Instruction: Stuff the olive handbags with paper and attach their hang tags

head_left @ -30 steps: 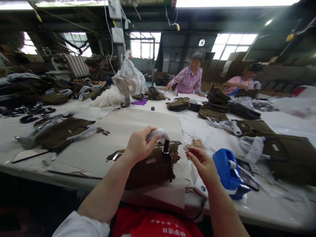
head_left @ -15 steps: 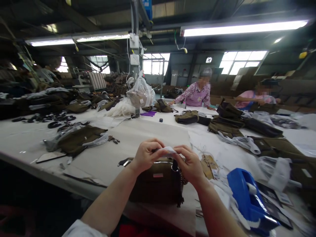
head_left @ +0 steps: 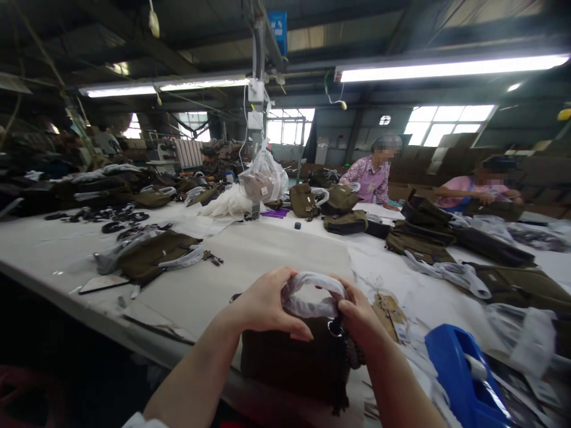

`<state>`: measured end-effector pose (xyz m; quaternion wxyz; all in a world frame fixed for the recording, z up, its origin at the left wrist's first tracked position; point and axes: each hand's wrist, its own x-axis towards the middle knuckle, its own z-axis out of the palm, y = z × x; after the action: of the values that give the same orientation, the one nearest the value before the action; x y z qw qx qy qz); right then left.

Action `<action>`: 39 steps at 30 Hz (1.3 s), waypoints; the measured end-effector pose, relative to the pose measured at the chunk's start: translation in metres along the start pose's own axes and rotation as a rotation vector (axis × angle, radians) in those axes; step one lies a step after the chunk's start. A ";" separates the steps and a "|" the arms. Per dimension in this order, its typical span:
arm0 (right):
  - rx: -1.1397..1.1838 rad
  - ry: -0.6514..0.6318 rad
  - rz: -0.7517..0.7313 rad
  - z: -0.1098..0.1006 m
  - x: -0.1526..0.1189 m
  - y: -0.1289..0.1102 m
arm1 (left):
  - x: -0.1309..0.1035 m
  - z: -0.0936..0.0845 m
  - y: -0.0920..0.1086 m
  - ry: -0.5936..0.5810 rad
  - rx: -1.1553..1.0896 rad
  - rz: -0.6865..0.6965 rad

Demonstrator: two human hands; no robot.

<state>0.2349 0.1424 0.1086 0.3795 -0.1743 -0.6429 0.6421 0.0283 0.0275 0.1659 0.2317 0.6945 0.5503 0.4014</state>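
A dark olive handbag (head_left: pixel 289 356) stands at the table's front edge, right below my hands. Its handle loop (head_left: pixel 312 310) is wrapped in whitish plastic film and rises as an oval above the bag's top. My right hand (head_left: pixel 359 312) pinches the right end of this loop between thumb and fingers. At the left end is my left hand (head_left: pixel 267 303), its thumb stretched out away from the fingers; the fingertips are partly hidden behind the loop. A metal ring (head_left: pixel 335 329) and dark tassel (head_left: pixel 341 386) hang at the bag's right side.
A blue tape dispenser (head_left: pixel 464 374) stands at the right, near a brown card (head_left: pixel 390 315). Another olive bag (head_left: pixel 156 255) lies on the left; several more (head_left: pixel 419 241) are piled on the right. Two co-workers (head_left: pixel 370 172) are across the table, near a post (head_left: pixel 257 119).
The wrapped handle was pinched flat between both hands; now it shows as an open loop. My left thumb has spread away from the fingers. The view has shifted slightly.
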 end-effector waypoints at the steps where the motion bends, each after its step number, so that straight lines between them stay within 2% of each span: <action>1: -0.055 -0.058 -0.004 0.001 -0.002 -0.003 | -0.002 0.001 0.000 0.003 0.042 -0.025; 4: -0.283 -0.119 -0.013 0.005 -0.006 -0.012 | -0.001 0.006 -0.006 0.048 0.115 -0.048; 8: -0.566 -0.022 -0.079 0.009 -0.007 -0.016 | 0.007 0.010 -0.012 0.069 0.172 0.043; 12: -0.525 0.047 -0.099 0.007 -0.004 -0.011 | 0.012 0.018 -0.004 0.099 0.105 0.079; 18: -0.372 0.046 -0.087 -0.011 -0.002 0.000 | 0.022 0.030 0.000 0.019 -0.001 0.084; 22: -0.364 0.043 -0.092 -0.024 -0.002 0.015 | 0.026 0.031 -0.005 0.108 -0.020 0.042; 25: -0.433 0.025 -0.099 -0.027 -0.005 0.024 | 0.027 0.033 -0.008 0.179 -0.057 -0.007; 28: -0.577 0.061 -0.119 -0.025 -0.014 0.028 | 0.026 0.036 -0.010 0.197 -0.045 -0.023; 34: -1.030 0.283 -0.116 -0.017 -0.039 0.034 | 0.026 0.036 -0.014 0.207 0.045 -0.038; 37: -1.070 0.301 -0.119 -0.012 -0.046 0.039 | 0.026 0.037 -0.010 0.186 0.089 0.041; 39: -1.077 0.305 -0.118 -0.008 -0.047 0.040 | 0.026 0.039 -0.003 0.098 0.157 0.160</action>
<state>0.2603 0.1191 0.0569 0.3607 -0.3980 -0.8265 0.1685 0.0603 0.0574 0.1486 0.1165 0.7317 0.5336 0.4078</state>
